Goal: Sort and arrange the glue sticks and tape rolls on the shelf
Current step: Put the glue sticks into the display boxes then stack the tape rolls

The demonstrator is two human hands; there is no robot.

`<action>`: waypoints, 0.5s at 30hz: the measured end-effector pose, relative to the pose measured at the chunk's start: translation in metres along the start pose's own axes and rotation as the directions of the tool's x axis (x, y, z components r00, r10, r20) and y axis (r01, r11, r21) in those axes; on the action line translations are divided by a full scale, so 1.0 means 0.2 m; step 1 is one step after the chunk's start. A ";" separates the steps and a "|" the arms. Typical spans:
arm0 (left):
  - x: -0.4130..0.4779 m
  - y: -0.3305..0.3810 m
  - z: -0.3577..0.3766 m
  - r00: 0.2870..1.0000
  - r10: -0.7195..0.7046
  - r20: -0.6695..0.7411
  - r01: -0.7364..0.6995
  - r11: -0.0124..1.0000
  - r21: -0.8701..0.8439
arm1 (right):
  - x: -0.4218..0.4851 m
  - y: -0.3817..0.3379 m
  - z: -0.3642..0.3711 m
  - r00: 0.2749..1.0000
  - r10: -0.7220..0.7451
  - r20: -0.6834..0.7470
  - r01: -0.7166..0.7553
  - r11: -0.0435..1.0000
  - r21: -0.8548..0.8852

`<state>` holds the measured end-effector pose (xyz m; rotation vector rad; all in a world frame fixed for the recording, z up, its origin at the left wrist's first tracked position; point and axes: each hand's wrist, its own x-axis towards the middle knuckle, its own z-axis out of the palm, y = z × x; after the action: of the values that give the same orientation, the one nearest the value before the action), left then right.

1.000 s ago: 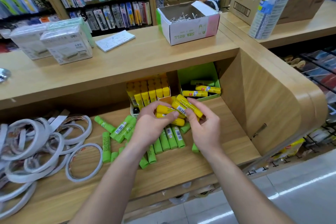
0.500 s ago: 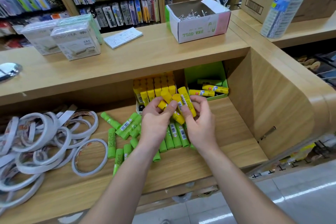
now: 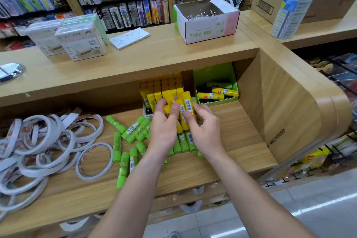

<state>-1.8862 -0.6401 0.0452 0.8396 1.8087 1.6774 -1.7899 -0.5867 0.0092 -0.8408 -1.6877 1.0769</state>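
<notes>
Yellow glue sticks (image 3: 185,110): light, rigid, smooth plastic, probably slippery; best held around the barrels. Left hand (image 3: 164,127) and right hand (image 3: 204,129) grip the bundle.

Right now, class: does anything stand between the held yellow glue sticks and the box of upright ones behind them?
Nothing visible. The left hand and right hand hold the yellow glue sticks directly before the box, which looks nearly full.

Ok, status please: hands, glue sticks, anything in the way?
Left hand, right hand both grip yellow sticks, at the stick box. Green sticks loose on shelf below, tape rolls heaped left. Nothing seen blocking box.
</notes>
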 end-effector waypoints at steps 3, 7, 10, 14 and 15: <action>-0.01 -0.02 0.00 0.999 -0.009 0.043 0.011 0.999 -0.047 | -0.01 0.00 0.01 0.999 0.039 0.006 -0.039 0.999 0.022; 0.00 -0.03 0.00 0.999 -0.002 0.044 0.006 0.996 -0.086 | -0.01 -0.03 0.00 1.000 0.028 -0.014 -0.027 0.998 0.061; 0.00 -0.03 0.01 0.999 -0.018 0.039 0.023 0.992 -0.122 | -0.01 -0.02 0.00 1.000 -0.005 -0.022 0.006 0.999 0.040; 0.01 -0.03 0.00 0.999 -0.024 0.039 0.029 0.988 -0.153 | 0.00 0.02 0.00 0.995 -0.074 -0.062 0.069 0.995 -0.073; 0.01 -0.03 -0.01 0.999 -0.016 0.045 0.023 0.989 -0.144 | 0.00 0.02 0.00 0.995 -0.079 -0.060 0.073 0.993 -0.091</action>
<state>-1.8887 -0.6400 0.0391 0.7872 1.6387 1.7409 -1.7892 -0.5850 0.0056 -0.8514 -1.7104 0.9194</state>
